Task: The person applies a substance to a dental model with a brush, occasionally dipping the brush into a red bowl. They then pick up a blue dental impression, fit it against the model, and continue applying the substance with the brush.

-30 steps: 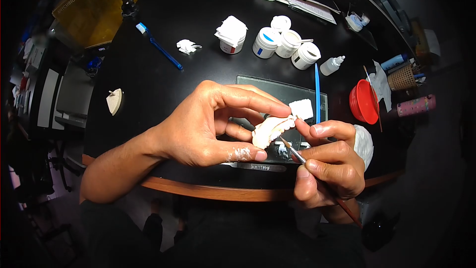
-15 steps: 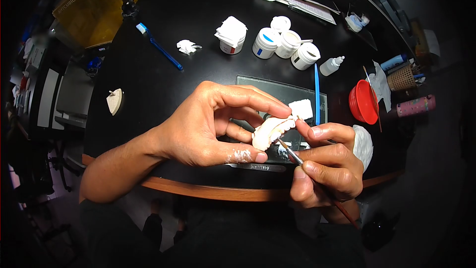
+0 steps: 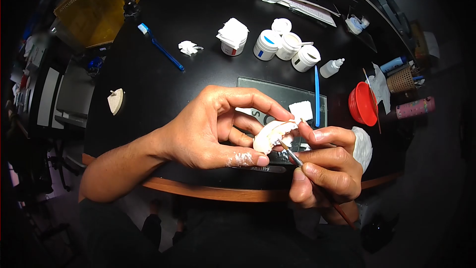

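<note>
A pale dental model (image 3: 270, 135) with a curved row of teeth is held up over the glass plate (image 3: 255, 85). My left hand (image 3: 210, 129) grips it between thumb and fingertips, and white powder marks the thumb. In my right hand (image 3: 332, 166) is a thin brush (image 3: 293, 157) with a dark red handle, its tip touching or very close to the model's inner side. My right index fingertip is close by the model's right end. A white block (image 3: 301, 111) lies on the plate behind the model.
White jars (image 3: 267, 44) and a dropper bottle (image 3: 331, 67) stand behind the plate. A blue stick (image 3: 317, 97) crosses its right edge. A red bowl (image 3: 363, 103) is at the right. At the left lie a toothbrush (image 3: 161, 47), crumpled tissue (image 3: 189, 47) and a beige piece (image 3: 115, 101).
My left hand has tilted the model, so more of its inner side shows. Its fingers have shifted slightly down. The brush tip has moved slightly right along the model.
</note>
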`<state>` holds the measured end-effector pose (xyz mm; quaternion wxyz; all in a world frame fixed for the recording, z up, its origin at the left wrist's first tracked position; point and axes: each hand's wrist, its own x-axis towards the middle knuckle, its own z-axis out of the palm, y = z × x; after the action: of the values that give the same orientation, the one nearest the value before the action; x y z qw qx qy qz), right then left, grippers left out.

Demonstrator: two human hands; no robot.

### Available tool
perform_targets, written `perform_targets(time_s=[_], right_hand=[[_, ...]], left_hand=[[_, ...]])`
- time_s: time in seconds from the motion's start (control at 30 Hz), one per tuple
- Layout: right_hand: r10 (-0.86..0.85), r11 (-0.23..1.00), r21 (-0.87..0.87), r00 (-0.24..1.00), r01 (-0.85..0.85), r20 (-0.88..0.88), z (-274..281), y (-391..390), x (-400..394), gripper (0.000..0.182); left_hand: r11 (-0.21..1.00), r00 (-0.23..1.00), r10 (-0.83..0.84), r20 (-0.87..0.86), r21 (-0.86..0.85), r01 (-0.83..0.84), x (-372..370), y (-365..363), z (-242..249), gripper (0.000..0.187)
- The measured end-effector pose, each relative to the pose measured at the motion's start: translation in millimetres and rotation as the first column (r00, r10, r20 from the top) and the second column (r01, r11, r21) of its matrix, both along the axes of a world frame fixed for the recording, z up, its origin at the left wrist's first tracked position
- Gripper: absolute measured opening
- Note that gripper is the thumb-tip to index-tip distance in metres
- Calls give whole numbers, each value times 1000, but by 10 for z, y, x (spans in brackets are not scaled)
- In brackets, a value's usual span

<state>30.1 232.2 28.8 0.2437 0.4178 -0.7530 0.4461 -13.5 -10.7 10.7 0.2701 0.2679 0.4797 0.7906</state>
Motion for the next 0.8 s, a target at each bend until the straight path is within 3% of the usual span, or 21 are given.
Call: perform_targets(time_s=[0.8], right_hand=[[10,1000,-20,1000,-10,9,-19,-9,10,17]], left_hand=[[1000,1000,-7,14,0,7,7,-5,19,54]])
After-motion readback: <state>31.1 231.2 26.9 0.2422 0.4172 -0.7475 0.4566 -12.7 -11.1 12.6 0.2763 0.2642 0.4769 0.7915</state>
